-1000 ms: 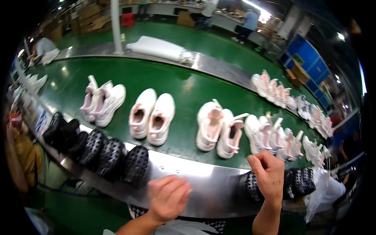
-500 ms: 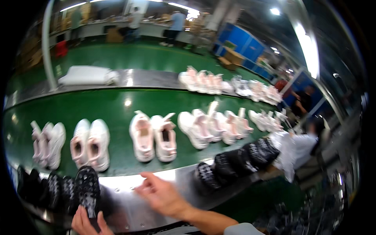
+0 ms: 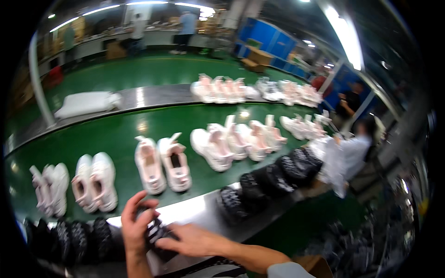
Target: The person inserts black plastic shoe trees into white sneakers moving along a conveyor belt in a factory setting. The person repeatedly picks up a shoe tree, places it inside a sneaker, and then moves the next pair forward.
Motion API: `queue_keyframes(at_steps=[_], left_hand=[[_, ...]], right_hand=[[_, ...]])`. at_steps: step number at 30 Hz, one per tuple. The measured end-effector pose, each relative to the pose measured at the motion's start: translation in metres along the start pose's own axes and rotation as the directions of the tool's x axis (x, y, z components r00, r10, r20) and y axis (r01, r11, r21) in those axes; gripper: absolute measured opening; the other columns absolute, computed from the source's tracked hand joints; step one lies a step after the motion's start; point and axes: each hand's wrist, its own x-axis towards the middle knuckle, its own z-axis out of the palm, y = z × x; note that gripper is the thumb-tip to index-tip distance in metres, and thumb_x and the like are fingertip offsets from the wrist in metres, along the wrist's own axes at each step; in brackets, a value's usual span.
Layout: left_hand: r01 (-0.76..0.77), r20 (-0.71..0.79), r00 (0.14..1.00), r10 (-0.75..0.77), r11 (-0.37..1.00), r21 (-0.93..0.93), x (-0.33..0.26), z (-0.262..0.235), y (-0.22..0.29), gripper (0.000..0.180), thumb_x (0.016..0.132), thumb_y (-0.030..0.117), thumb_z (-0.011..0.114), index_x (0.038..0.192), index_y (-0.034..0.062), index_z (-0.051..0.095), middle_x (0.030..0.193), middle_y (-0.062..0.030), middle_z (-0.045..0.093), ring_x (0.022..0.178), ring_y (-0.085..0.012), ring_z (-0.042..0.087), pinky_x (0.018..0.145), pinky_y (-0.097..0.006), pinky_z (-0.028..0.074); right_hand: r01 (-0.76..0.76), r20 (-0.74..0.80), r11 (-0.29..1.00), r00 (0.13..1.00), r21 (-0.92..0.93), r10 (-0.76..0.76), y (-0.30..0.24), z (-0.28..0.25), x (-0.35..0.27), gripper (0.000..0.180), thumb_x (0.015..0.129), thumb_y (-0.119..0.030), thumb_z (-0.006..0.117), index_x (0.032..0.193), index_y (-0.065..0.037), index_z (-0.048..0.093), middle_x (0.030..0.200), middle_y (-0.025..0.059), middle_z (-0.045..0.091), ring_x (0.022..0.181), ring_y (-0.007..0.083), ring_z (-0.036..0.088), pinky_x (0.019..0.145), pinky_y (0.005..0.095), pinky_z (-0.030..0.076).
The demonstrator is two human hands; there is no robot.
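Note:
Between my two hands is a black shoe with white stripes, mostly covered by the fingers and slightly blurred. My left hand curls round its far left side, thumb and fingers bent over it. From the right, my right hand grips it with the thumb on the near side. Both hands are above the near metal ledge. To their left, a row of black patterned shoes stands along the ledge. More black shoes stand along it to the right.
Pairs of white and pink shoes stand on the green belt beyond the ledge. Farther off, a metal shelf bears more shoes and a white bundle. A co-worker in white sits at the right.
My left hand has left the upright black shoe at the row's end and moved right. My right hand, free before, now meets it on a striped black shoe. The view has shifted.

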Motion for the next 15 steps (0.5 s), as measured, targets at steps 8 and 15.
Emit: queue_keyframes(at_steps=[8, 15], left_hand=[[-0.044, -0.13, 0.99, 0.058, 0.993, 0.107, 0.052, 0.012, -0.024, 0.033, 0.093, 0.013, 0.068, 0.121, -0.005, 0.063, 0.106, -0.0154, 0.071, 0.088, -0.0167, 0.07, 0.079, -0.03, 0.056], [0.058, -0.176, 0.945, 0.275, 0.389, 0.919, 0.198, -0.032, -0.063, 0.056, 0.079, 0.04, 0.076, 0.117, -0.0004, 0.069, 0.116, -0.0265, 0.068, 0.112, -0.0407, 0.063, 0.093, -0.049, 0.051]], right_hand=[[-0.081, -0.191, 0.991, 0.98, -0.107, 0.06, 0.006, -0.042, 0.01, 0.057, 0.092, -0.054, 0.066, 0.087, 0.003, 0.066, 0.078, 0.0275, 0.068, 0.078, 0.0447, 0.068, 0.071, 0.0489, 0.053], [-0.071, -0.133, 0.984, 0.99, -0.163, 0.049, 0.031, -0.094, 0.098, 0.057, 0.089, -0.05, 0.068, 0.088, 0.006, 0.072, 0.076, 0.0217, 0.07, 0.073, 0.0337, 0.071, 0.072, 0.0428, 0.054]])
